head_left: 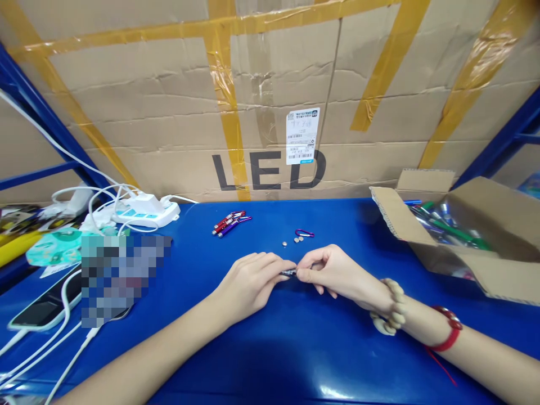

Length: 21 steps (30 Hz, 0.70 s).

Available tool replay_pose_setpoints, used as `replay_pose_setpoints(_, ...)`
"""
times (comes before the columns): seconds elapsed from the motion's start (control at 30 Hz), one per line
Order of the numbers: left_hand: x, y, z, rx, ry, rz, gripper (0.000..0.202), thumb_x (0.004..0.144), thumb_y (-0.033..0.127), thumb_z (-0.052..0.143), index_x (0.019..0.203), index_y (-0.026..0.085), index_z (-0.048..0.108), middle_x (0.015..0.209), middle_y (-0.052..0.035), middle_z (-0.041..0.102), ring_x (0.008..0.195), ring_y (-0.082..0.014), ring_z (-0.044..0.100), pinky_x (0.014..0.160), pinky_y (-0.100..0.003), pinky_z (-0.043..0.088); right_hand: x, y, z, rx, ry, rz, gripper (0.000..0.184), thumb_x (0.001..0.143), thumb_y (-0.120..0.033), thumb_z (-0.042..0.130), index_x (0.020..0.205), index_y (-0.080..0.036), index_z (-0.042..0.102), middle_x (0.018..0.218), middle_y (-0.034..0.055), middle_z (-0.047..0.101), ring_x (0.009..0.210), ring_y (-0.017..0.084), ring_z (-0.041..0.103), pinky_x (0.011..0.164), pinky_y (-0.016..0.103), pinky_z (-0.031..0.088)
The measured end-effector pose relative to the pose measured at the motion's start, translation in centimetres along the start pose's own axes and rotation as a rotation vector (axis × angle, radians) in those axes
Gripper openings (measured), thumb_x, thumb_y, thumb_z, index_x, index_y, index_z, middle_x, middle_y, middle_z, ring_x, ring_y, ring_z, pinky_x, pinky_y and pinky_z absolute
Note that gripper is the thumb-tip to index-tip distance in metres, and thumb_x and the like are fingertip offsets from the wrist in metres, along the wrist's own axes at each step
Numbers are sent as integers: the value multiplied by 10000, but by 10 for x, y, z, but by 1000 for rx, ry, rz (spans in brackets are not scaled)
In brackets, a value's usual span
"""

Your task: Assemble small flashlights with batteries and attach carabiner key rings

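Note:
My left hand [257, 278] is closed around one end of a small dark metal tube [289, 273], its fingers bent over it. At the other end, the thumb and forefinger of my right hand [331, 270] pinch the tube. Most of it is hidden by the fingers. Just beyond the hands lie small silver button cells [296, 240] and a purple carabiner clip [304, 233]. Farther back to the left, several red and purple keychain flashlights [230, 223] rest side by side on the blue tabletop [295, 354].
An open cardboard box [422, 253] of colourful pieces stands at the right. On the left are a white power strip [147, 214] with cables, a phone [46, 304] and a green packet [54, 247]. A large taped carton [169, 112] walls off the back.

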State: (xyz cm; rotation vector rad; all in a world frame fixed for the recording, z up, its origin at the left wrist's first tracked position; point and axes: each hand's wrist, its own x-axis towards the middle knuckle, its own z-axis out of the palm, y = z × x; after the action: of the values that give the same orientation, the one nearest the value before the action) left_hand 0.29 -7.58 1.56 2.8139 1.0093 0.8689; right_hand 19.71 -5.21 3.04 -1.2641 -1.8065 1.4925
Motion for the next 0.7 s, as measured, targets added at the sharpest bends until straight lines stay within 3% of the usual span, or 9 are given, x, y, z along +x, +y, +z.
replay_pose_setpoints(0.23, 2, 2, 0, -49, -18, -90, 168, 905, 174, 404, 984, 142, 549, 849, -47, 630, 757, -157, 547, 715, -264, 447, 3, 2, 0, -26, 14, -19, 291, 667, -391, 671, 749, -111, 668, 404, -53, 483, 341, 18, 378, 313, 114, 307)
replay_pose_setpoints(0.5, 3, 5, 0, -77, -148, -175, 158, 907, 168, 368, 934, 165, 524, 857, -42, 607, 773, -169, 531, 756, -303, 429, 6, 7, -2, -83, 55, -78, 244, 641, -356, 682, 705, -121, 676, 449, -28, 536, 368, 44, 454, 312, 121, 345)
replay_pose_setpoints(0.7, 1, 7, 1, -117, -134, -116, 198, 916, 167, 340, 964, 154, 531, 847, -52, 614, 762, -161, 549, 737, -275, 446, 6, 7, 0, -61, 79, -120, 160, 620, -282, 699, 658, -129, 673, 437, -34, 535, 353, 43, 446, 293, 117, 334)
